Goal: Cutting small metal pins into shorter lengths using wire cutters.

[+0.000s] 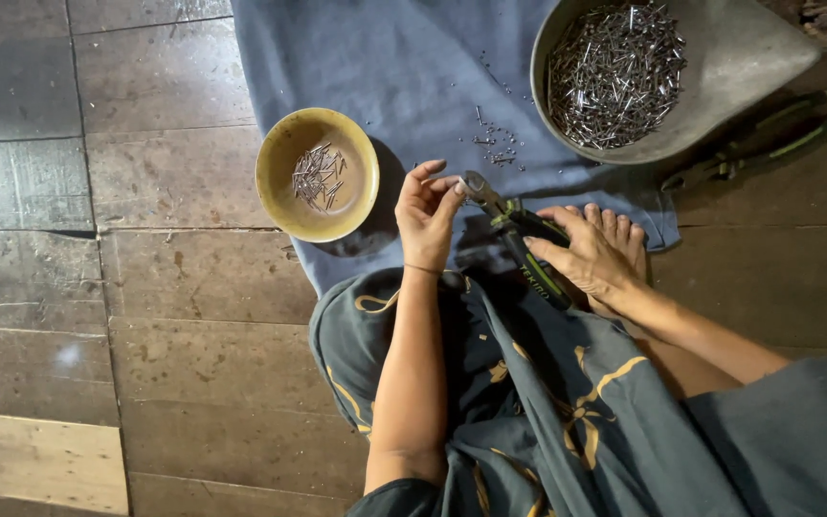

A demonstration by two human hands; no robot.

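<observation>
Wooden floor (174,287), pliers (514,230) between left fingers (437,187) and right hand (595,251)

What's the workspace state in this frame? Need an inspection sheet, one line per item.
Surface: dark wooden plank floor, partly covered by a blue cloth.
Job's things: pliers with black and green handles; small yellow bowl with a few metal pins; large grey metal pan heaped with pins.
Clutter: loose pins scattered on the cloth; second pair of pliers lying beside the pan.
Hands: right hand grips the pliers' handles; left hand has fingertips at the pliers' nose.
Cables: nothing seen.
Surroundings: patterned dark fabric over the person's lap.
</observation>
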